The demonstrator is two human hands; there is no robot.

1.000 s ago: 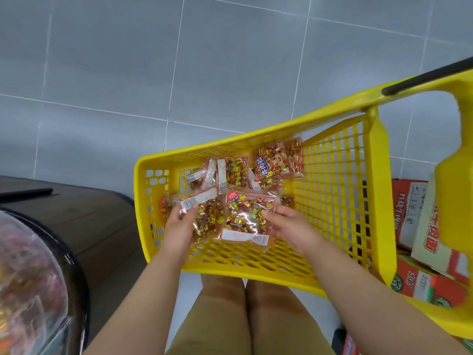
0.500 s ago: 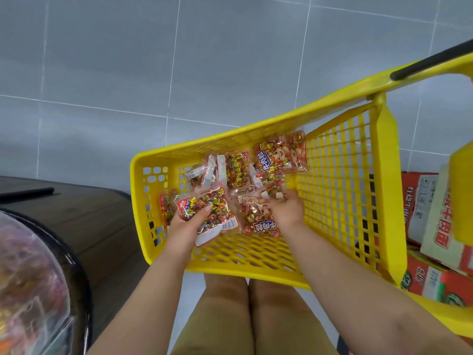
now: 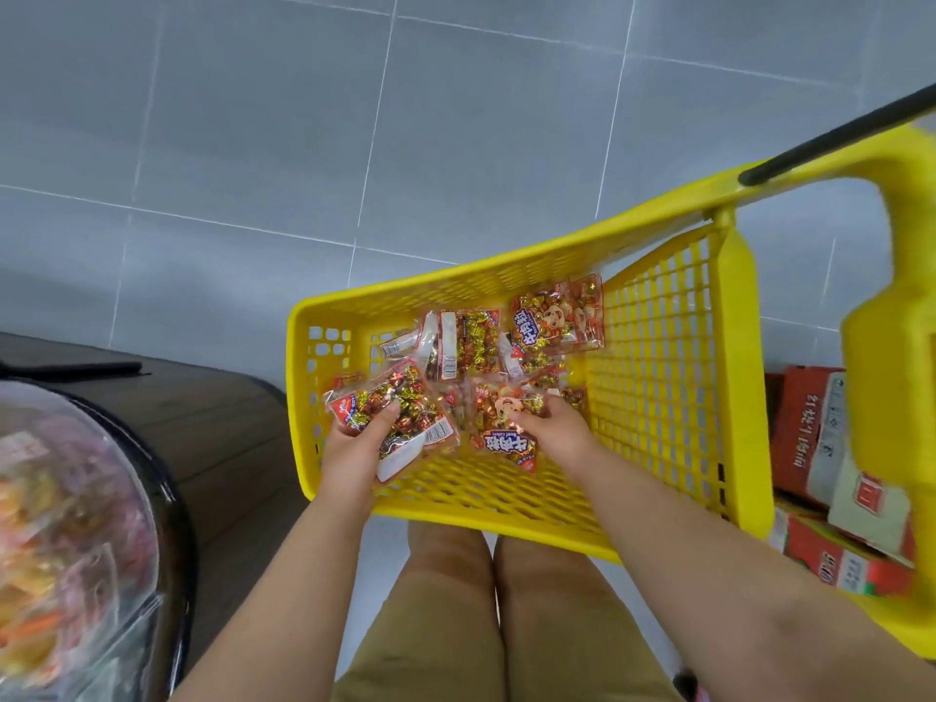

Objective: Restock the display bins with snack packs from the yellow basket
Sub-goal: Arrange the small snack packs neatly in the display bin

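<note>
The yellow basket (image 3: 668, 357) stands on the floor in front of my knees, with several clear snack packs of gold and red wrapped candies lying in it. My left hand (image 3: 354, 448) grips one snack pack (image 3: 400, 407) at the basket's near left, thumb across its front. My right hand (image 3: 552, 428) grasps another snack pack (image 3: 506, 438) with a cartoon print, beside the first. More packs (image 3: 552, 321) lie against the far wall.
A round clear display bin (image 3: 61, 539) full of coloured packs sits at the lower left on a dark wooden stand (image 3: 212, 428). Red cardboard boxes (image 3: 810, 448) lie on the right behind the basket's wall. Grey tiled floor lies beyond.
My left hand has lifted one pack and holds it. My right hand let go of the pack it held, reached deeper and took hold of the cartoon-print pack.
</note>
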